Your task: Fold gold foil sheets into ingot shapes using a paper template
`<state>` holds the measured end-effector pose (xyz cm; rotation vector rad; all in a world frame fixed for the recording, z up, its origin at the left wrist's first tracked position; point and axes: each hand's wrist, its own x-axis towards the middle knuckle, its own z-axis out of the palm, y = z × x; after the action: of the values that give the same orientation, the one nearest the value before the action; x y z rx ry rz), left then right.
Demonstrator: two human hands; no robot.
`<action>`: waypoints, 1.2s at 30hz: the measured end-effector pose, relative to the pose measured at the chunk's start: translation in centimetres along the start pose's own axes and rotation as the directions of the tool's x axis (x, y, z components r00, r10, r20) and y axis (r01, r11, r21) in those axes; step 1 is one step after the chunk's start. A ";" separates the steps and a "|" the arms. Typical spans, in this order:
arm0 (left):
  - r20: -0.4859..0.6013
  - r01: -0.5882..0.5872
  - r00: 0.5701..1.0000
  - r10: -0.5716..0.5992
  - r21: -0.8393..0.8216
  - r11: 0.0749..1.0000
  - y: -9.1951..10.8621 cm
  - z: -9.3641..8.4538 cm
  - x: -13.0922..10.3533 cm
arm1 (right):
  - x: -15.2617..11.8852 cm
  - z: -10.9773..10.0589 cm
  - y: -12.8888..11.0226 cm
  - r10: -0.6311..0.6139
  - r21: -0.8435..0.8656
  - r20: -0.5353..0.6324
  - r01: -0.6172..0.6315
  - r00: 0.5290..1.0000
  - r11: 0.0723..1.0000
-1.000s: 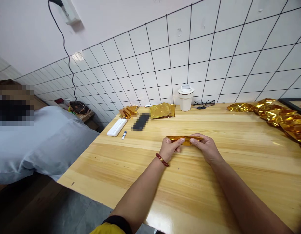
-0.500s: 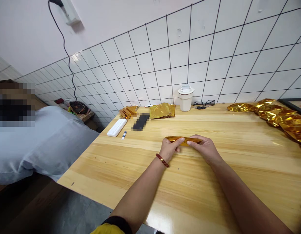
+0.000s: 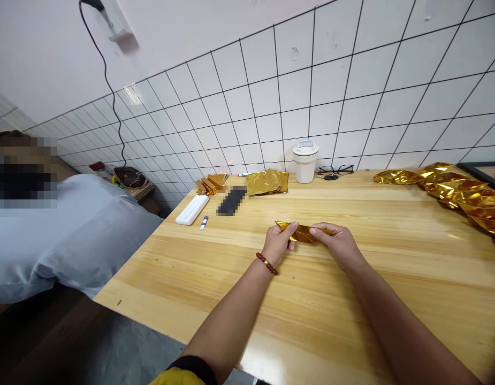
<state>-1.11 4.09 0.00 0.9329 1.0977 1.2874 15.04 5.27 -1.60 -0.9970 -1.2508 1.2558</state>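
Observation:
A folded piece of shiny gold foil paper point(image 3: 305, 233) is held between my two hands, just above the wooden table point(image 3: 311, 331). My left hand point(image 3: 278, 241), with a red bead bracelet point(image 3: 267, 263) at the wrist, pinches the foil's left part, thumb on top. On the other end, my right hand point(image 3: 336, 243) grips with its thumb in front and fingers behind. Between the thumbs the foil's middle shows, creased and bulging a little downward. Its left tip sticks up past my left fingers. The fingers behind the foil are partly hidden.
Gold foil sheets point(image 3: 267, 182), narrow gold strips point(image 3: 212, 184), a white cup point(image 3: 305, 163) and glasses point(image 3: 335, 171) line the back. A white case point(image 3: 192, 209), a small tube point(image 3: 204, 223) and a blurred dark object point(image 3: 231, 201) lie left. Folded gold pieces point(image 3: 451, 187) lie right. A person point(image 3: 82, 235) sits left.
My thumbs have moved slightly apart along the foil. Its middle now shows more and bulges downward, and its left tip has shifted. The rest looks the same.

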 end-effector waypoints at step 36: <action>-0.029 -0.120 0.992 0.120 -0.024 0.992 -0.2 -0.3 0.3 | 0.4 0.1 0.6 -0.048 0.017 -0.270 0.054 0.962 0.998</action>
<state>-1.39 4.40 -0.29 0.9762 1.0568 1.4133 14.84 5.71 -2.18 -1.0719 -1.0399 1.0527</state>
